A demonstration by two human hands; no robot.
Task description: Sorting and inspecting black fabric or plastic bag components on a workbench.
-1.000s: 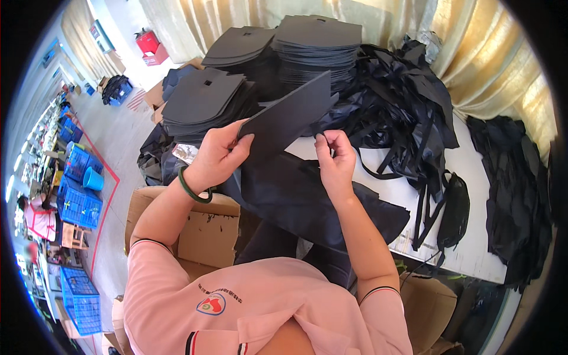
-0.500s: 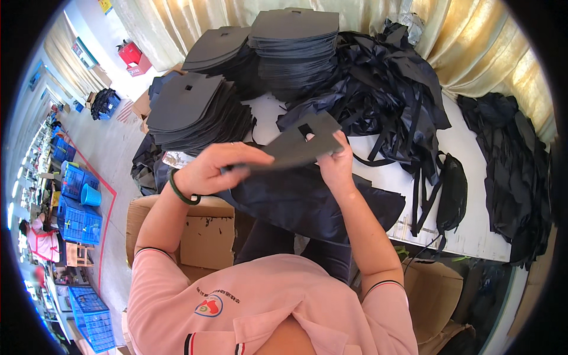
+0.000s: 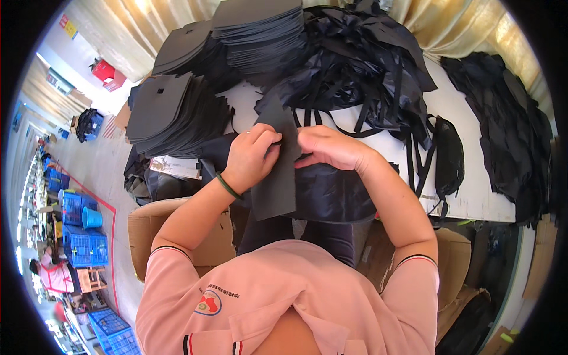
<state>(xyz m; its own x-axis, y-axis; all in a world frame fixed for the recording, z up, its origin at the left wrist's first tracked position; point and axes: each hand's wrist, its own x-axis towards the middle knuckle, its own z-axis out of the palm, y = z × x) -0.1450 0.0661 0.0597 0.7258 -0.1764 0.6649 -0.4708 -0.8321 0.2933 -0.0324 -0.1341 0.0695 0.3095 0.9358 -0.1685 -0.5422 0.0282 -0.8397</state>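
Observation:
A dark grey foam-like panel (image 3: 276, 192) stands nearly on edge in front of me, its long side running away from my body. My left hand (image 3: 254, 155) is closed, thumb and fingers pinching the panel near its middle. From the other side my right hand (image 3: 331, 148) meets the panel's right edge, with thumb and fingers around it; its fingertips are partly hidden. Below both hands, shiny black fabric (image 3: 337, 192) spreads over the table's near edge and above my lap. The panel's cutout cannot be seen now.
Stacks of similar panels (image 3: 157, 112) stand on the white table (image 3: 473, 165) at the left and back. A heap of black fabric with straps (image 3: 367, 77) lies behind my hands. A black pouch (image 3: 448, 157) is at right. Cardboard boxes (image 3: 145, 236) sit below; blue crates (image 3: 86, 245) line the left.
The panel has swung from nearly flat and crosswise to steep and lengthwise, nearer my body. My left hand now pinches it, and my right hand has shifted to its right edge. The view has shifted.

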